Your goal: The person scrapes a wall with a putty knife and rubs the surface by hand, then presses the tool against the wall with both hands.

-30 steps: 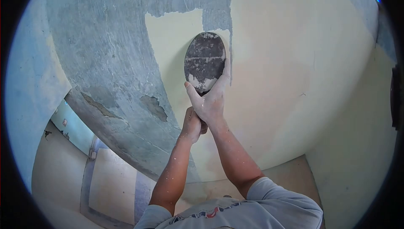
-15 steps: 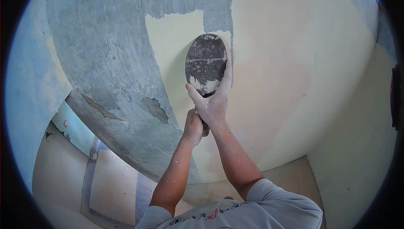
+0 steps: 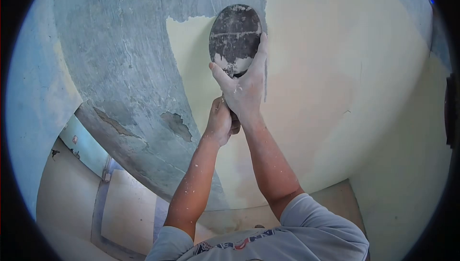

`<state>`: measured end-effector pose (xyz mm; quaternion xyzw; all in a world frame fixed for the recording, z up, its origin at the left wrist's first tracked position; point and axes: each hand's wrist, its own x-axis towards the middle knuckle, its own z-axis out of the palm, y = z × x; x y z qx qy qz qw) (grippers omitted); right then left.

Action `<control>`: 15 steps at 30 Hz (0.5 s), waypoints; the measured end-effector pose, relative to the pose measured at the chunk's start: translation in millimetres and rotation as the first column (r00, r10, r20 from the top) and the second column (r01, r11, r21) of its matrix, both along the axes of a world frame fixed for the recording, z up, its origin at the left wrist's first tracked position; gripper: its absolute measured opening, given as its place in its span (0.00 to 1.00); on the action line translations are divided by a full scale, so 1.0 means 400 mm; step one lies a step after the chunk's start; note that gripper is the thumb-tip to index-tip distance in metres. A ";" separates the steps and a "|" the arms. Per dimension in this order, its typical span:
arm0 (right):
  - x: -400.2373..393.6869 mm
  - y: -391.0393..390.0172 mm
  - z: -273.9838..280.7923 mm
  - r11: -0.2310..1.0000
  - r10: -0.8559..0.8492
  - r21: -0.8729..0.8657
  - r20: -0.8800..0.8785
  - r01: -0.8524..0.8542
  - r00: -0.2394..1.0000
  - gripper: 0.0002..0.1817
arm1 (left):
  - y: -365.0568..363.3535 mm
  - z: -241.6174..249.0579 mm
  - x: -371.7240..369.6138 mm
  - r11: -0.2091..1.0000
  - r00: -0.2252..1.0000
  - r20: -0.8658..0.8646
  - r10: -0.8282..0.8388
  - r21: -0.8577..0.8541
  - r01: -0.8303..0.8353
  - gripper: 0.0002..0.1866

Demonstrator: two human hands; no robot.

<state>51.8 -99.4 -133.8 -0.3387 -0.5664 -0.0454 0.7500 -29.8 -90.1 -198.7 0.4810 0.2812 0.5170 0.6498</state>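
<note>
A dark oval trowel (image 3: 235,38), smeared with pale plaster, stands upright against the wall. My right hand (image 3: 245,91), whitened with dust, cups its lower end, thumb along the left rim and fingers up the right. Just beneath, my left hand (image 3: 221,121) is closed round the handle, which is mostly hidden by the fingers. Behind the tool lies a strip of pale plaster (image 3: 191,45) with a ragged upper edge. The trowel's top overlaps the bare grey-blue wall (image 3: 120,45) above this strip.
Smooth cream plaster (image 3: 316,69) covers the wall to the right. Broken hollows (image 3: 177,126) mark the grey surface at lower left, beside its bottom edge. A pale panel (image 3: 128,212) is visible below on the left, and a dark object (image 3: 449,111) at the far right.
Both hands have moved up the wall with the trowel, from the pale strip to over its top edge. Their hold looks the same.
</note>
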 end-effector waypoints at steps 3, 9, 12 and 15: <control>-0.001 -0.009 -0.024 0.998 0.066 0.006 -0.026 -0.065 0.998 0.63 | -0.011 -0.035 -0.001 1.000 1.000 0.004 -0.012 0.024 0.012 0.22; -0.020 -0.032 -0.148 0.993 0.083 -0.081 -0.060 -0.088 0.995 0.63 | -0.037 -0.173 -0.021 1.000 0.999 -0.027 -0.024 -0.021 0.023 0.20; -0.028 -0.044 -0.166 0.983 0.110 -0.139 -0.108 -0.124 0.988 0.62 | -0.033 -0.195 -0.033 0.999 0.998 -0.054 -0.040 -0.038 0.038 0.19; -0.025 -0.052 -0.160 0.982 0.138 -0.113 -0.105 -0.149 0.985 0.62 | -0.059 -0.178 -0.027 0.999 0.998 -0.068 -0.016 -0.042 0.014 0.19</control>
